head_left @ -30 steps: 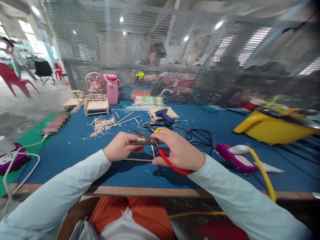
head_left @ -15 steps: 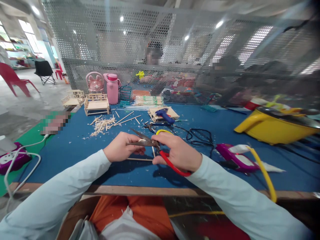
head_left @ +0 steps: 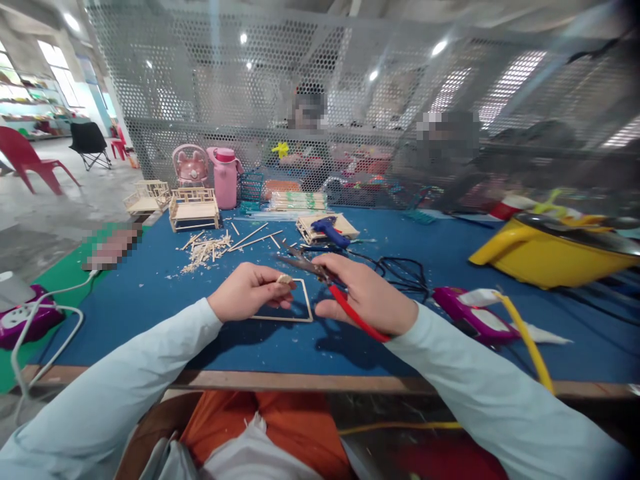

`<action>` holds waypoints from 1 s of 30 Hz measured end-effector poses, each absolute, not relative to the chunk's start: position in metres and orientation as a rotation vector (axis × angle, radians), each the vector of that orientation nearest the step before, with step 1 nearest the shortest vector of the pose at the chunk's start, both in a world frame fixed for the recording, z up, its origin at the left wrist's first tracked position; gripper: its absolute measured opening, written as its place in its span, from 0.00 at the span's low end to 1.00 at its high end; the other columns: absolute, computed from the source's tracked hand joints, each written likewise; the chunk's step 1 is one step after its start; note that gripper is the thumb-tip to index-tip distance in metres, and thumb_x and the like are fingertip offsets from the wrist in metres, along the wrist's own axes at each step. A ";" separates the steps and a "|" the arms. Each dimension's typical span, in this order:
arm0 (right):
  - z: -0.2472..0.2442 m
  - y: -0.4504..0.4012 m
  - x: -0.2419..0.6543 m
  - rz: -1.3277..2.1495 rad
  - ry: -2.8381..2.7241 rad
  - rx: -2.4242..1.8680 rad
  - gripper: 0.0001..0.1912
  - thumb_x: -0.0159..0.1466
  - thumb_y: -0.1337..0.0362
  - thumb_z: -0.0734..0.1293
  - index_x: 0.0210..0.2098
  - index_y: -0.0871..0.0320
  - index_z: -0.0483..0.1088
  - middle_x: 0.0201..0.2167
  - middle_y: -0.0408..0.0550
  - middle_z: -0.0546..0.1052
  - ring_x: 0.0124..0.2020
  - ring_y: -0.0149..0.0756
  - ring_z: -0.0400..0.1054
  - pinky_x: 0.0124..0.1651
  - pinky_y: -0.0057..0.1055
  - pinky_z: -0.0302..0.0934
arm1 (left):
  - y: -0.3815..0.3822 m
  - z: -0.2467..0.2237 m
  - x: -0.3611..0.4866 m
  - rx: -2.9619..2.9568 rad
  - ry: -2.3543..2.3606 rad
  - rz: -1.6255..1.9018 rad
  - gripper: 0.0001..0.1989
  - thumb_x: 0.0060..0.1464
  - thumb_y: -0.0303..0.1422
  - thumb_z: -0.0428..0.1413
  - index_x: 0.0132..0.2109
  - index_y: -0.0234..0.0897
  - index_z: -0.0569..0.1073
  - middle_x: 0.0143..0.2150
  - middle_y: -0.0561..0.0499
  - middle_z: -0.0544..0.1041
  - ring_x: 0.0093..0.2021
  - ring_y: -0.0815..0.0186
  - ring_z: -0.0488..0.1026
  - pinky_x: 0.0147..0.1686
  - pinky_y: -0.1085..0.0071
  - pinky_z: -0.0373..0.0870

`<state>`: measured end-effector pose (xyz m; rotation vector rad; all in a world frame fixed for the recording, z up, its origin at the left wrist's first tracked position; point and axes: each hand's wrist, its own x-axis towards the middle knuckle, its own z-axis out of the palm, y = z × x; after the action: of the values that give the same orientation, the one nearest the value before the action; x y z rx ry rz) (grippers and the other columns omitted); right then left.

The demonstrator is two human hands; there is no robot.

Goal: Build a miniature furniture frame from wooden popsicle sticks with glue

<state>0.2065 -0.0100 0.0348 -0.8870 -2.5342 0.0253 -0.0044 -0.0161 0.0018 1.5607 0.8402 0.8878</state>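
Observation:
Between the thumb and fingers of my left hand [head_left: 250,291] is a small pale wooden piece [head_left: 285,279]. My right hand [head_left: 367,293] is closed around the red handle of a pair of scissors [head_left: 345,307], whose dark blades point left, just above and to the right of the wooden piece. A thin stick frame [head_left: 306,300] lies on the blue mat under my hands, its left part hidden by my left hand. Behind my hands lies a pile of short cut sticks [head_left: 207,250].
Small wooden stick models [head_left: 195,208] and a pink bottle [head_left: 225,179] stand at the back left. A blue glue gun [head_left: 331,231] rests on another stick piece. Its black cable, a purple power strip [head_left: 475,317] and a yellow container [head_left: 550,257] lie rightward. People sit behind the mesh screen.
My right hand has moved right with the scissors, and the blades have come away from my left hand. The wooden piece and the stick frame are now more exposed.

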 end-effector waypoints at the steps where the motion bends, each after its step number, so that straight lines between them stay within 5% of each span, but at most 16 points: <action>1: 0.035 -0.010 0.205 -0.002 -2.555 -0.881 0.33 0.52 0.41 0.63 0.43 0.64 0.65 0.36 0.56 0.72 0.35 0.40 0.66 0.38 0.34 0.61 | -0.016 0.002 -0.005 1.554 0.842 0.888 0.12 0.46 0.37 0.57 0.32 0.30 0.76 0.26 0.48 0.77 0.28 0.67 0.74 0.27 0.76 0.70; 11: 0.037 -0.014 0.201 -0.179 -2.646 -0.873 0.38 0.44 0.40 0.67 0.44 0.64 0.65 0.37 0.57 0.70 0.40 0.47 0.64 0.44 0.43 0.59 | -0.015 0.003 -0.007 1.762 0.858 0.857 0.12 0.50 0.35 0.53 0.30 0.29 0.76 0.27 0.47 0.77 0.28 0.68 0.74 0.28 0.76 0.69; 23: 0.030 -0.011 0.207 -0.289 -2.621 -0.857 0.30 0.54 0.40 0.59 0.38 0.61 0.69 0.28 0.53 0.75 0.31 0.39 0.68 0.32 0.29 0.58 | -0.019 0.003 -0.004 1.678 0.806 0.935 0.07 0.47 0.31 0.56 0.30 0.30 0.75 0.25 0.49 0.75 0.25 0.68 0.73 0.26 0.75 0.70; 30: 0.042 -0.013 0.205 0.082 -2.474 -1.025 0.25 0.55 0.45 0.62 0.38 0.61 0.67 0.21 0.45 0.71 0.20 0.29 0.60 0.24 0.25 0.54 | -0.015 0.004 -0.005 1.297 0.809 0.783 0.14 0.42 0.37 0.61 0.35 0.30 0.75 0.27 0.48 0.77 0.27 0.69 0.74 0.26 0.76 0.69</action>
<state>0.2045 -0.0131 0.0423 -1.0255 -2.4744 0.0815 -0.0046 -0.0148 0.0042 1.2975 0.8089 0.7830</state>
